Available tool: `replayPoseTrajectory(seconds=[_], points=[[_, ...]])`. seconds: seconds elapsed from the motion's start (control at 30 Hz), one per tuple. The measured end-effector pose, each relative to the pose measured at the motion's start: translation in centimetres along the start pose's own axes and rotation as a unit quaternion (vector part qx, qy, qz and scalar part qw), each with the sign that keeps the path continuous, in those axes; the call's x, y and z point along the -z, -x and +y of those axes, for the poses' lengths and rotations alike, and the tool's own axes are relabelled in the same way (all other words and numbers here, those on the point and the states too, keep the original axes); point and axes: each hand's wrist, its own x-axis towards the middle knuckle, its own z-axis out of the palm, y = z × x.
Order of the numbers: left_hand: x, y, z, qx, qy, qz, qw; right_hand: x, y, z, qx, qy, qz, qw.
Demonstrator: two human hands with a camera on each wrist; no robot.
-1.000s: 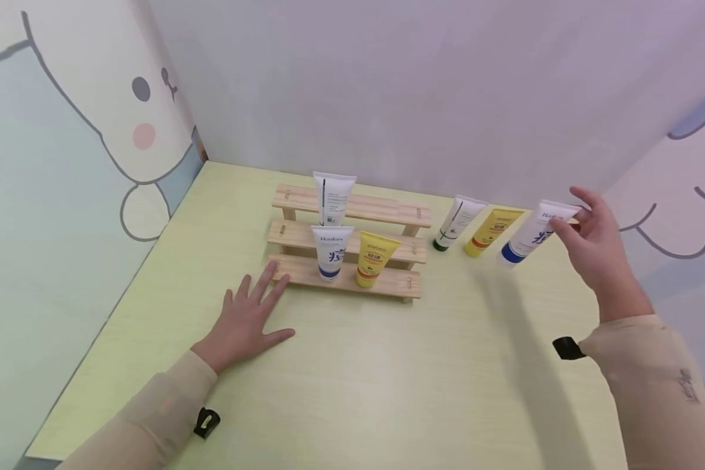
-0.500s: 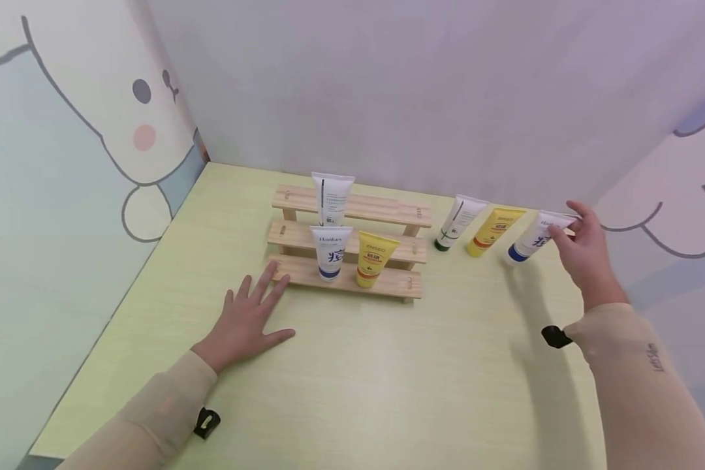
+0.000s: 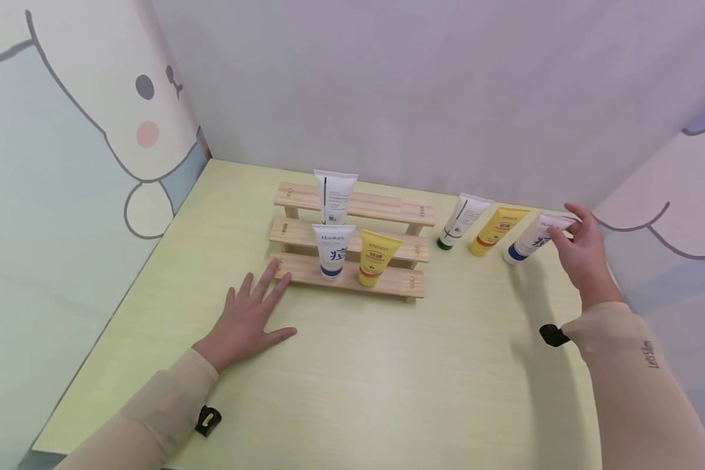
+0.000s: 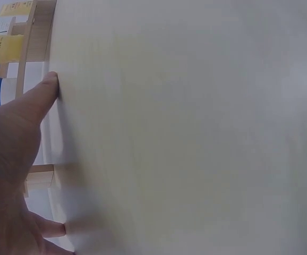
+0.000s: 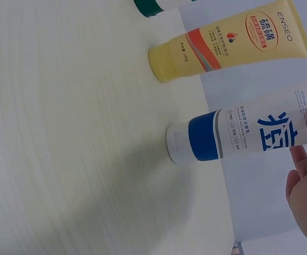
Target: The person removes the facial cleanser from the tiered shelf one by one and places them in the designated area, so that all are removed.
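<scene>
My right hand [image 3: 584, 251] pinches the upper end of a white squeeze tube with a blue band [image 3: 531, 238]. That tube stands cap down on the table, at the right end of a row. Beside it are a yellow tube [image 3: 498, 230] and a white tube with a green cap [image 3: 463, 220]. My left hand [image 3: 241, 323] lies flat with spread fingers on the table, fingertips at the front left corner of a wooden three-step rack [image 3: 396, 284]. On the rack stand a white tube with a blue band [image 3: 331, 251], a yellow tube [image 3: 377, 258] and, higher up, another white tube [image 3: 335, 196].
The pale yellow table [image 3: 352, 378] meets a plain wall [image 3: 399, 98] at the back. Side walls with cartoon drawings [image 3: 147, 130] rise at left and right. A black strap end [image 3: 555, 335] hangs from the right sleeve, another from the left.
My right hand has come down and slightly left with the white blue-banded tube, bringing it onto the table beside the yellow one. The left hand has stayed put.
</scene>
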Motion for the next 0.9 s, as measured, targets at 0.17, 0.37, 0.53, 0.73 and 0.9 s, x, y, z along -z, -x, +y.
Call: replayPoseTrajectory(seconds=[0.17,0.37,0.53,0.73,0.9], points=[[0.1,0.0,0.0,0.002,0.0,-0.002,1.0,0.1,0.0,0.2,-0.016,0.024,-0.015,0.9995],[0.2,0.0,0.1,0.002,0.001,-0.002,1.0,0.5,0.2,0.1,-0.031,0.094,-0.021,0.9949],[0.3,0.0,0.2,-0.001,-0.001,0.0,1.0,0.6,0.3,-2.0,-0.023,0.071,0.038,0.9965],[0.5,0.1,0.2,-0.003,-0.002,0.008,1.0,-0.7,0.8,-6.0,0.024,-0.111,0.094,0.9891],[0.5,0.2,0.2,-0.003,0.002,0.006,1.0,-3.0,1.6,-8.1,0.062,-0.115,0.065,0.9893]])
